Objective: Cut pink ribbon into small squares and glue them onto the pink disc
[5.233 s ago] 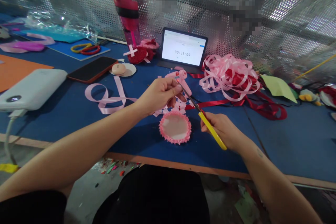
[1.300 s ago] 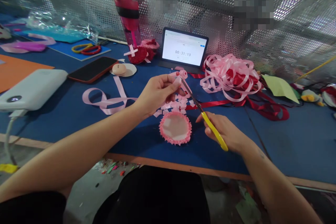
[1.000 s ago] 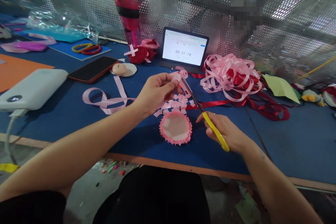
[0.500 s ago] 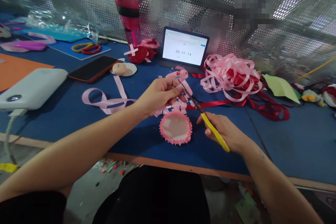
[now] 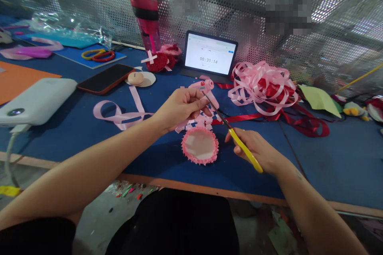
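Observation:
My left hand (image 5: 191, 105) is closed in a pinch above the table. A length of light pink ribbon (image 5: 119, 117) runs from the left behind that wrist to the pinch, its gripped end mostly hidden by the fingers. Wrapped in my right hand (image 5: 254, 147) are yellow-handled scissors (image 5: 245, 149), their blades pointing up and left so the tips meet the left fingertips. Small cut ribbon pieces (image 5: 203, 120) lie under the left hand. Just nearer me, a round pale disc with a pink ruffled edge (image 5: 200, 145) rests on the table. Behind the hand lies a pink glue gun (image 5: 203, 85).
A tangled pink ribbon heap (image 5: 263, 87) with red ribbon lies at right. At the back stand a tablet (image 5: 210, 53) and a pink bottle (image 5: 146, 16). Leftward are a phone (image 5: 106, 78), a white power bank (image 5: 38, 99) and another pair of scissors (image 5: 98, 54).
Almost nothing differs. Both hands and the scissors keep their places, with only a very slight shift of the whole view.

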The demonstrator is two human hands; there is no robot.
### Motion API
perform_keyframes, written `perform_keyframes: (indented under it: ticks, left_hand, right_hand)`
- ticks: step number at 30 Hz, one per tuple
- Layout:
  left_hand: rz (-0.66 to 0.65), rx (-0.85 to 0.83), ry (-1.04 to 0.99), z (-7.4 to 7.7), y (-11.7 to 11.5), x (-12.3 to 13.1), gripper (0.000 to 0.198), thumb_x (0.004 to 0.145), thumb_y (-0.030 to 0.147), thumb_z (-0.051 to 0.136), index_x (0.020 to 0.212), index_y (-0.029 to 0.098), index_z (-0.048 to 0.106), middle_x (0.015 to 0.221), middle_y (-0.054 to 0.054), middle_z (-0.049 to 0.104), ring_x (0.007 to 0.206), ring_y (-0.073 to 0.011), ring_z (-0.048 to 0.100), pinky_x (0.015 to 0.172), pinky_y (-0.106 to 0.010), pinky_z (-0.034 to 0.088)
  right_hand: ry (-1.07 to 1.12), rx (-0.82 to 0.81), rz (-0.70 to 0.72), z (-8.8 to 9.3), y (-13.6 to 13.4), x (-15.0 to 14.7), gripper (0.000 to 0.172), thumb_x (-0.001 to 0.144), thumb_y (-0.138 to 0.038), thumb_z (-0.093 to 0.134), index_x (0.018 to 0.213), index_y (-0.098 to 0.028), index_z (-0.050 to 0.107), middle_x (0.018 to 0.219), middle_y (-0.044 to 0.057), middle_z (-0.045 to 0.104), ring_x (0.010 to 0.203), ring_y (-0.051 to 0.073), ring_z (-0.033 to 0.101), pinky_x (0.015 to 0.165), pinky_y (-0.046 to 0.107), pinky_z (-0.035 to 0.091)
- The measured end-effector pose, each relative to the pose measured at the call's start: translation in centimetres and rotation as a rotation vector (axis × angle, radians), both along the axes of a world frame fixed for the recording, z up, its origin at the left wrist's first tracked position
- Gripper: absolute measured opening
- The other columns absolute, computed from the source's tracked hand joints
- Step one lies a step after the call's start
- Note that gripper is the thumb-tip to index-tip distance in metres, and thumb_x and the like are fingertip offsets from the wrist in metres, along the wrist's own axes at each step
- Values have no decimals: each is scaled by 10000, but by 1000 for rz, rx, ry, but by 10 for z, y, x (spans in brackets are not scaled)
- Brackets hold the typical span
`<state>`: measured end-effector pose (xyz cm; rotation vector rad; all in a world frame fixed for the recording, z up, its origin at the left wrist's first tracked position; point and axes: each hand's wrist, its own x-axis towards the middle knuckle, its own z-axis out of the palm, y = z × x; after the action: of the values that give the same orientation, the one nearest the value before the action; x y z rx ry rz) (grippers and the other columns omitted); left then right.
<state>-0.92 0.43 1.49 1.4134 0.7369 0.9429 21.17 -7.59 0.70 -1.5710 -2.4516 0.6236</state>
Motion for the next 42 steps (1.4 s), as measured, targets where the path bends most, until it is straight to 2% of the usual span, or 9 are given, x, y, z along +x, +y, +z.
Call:
perform_keyframes:
  ticks: [7, 16, 23, 26, 33, 42]
  left_hand:
    - [14, -7, 43, 2, -2, 0, 152, 784, 206, 635, 661, 143, 573, 643, -49, 677, 391, -18, 389, 339, -156, 241]
    - [-9, -22, 5, -1, 1, 0, 140, 767, 188, 648, 658, 143, 573, 634, -55, 677, 382, -15, 386, 343, -159, 226]
    - [-1, -27, 5, -1, 1, 0, 148, 757, 193, 664, 653, 148, 570, 639, -58, 679, 382, -17, 383, 342, -169, 221]
    - [7, -27, 8, 0, 0, 0, 142, 766, 183, 655, 660, 149, 566, 633, -56, 674, 386, -18, 373, 346, -172, 222]
    - [-11, -40, -37, 2, -1, 1, 137, 840, 143, 543, 705, 132, 562, 650, -47, 672, 422, -15, 424, 383, -138, 280]
    - [-38, -62, -5, -2, -3, 2, 134, 837, 161, 550, 707, 127, 561, 631, -39, 670, 426, -11, 429, 407, -122, 308]
  right_hand:
    - [33, -19, 1, 1, 1, 0, 666, 814, -757, 218, 856, -173, 536, 684, 45, 556, 579, 170, 477, 547, 280, 311]
    - [43, -35, -23, -4, 3, 1, 340, 895, -488, 402, 755, -193, 492, 646, 8, 550, 547, 133, 464, 525, 245, 296]
    - [49, -30, -53, -8, 4, 4, 202, 892, -349, 442, 761, -197, 468, 681, 15, 596, 591, 143, 532, 552, 236, 318]
    - [48, -47, -71, -8, 4, 2, 264, 887, -430, 441, 777, -194, 484, 678, 20, 590, 588, 151, 529, 548, 244, 315]
    - [45, -24, -48, -3, 1, 1, 623, 812, -734, 260, 839, -168, 519, 628, 10, 490, 535, 148, 428, 524, 267, 283]
    - [60, -47, -8, -1, 0, -1, 771, 753, -823, 111, 833, -163, 502, 668, 33, 494, 554, 157, 435, 525, 282, 295]
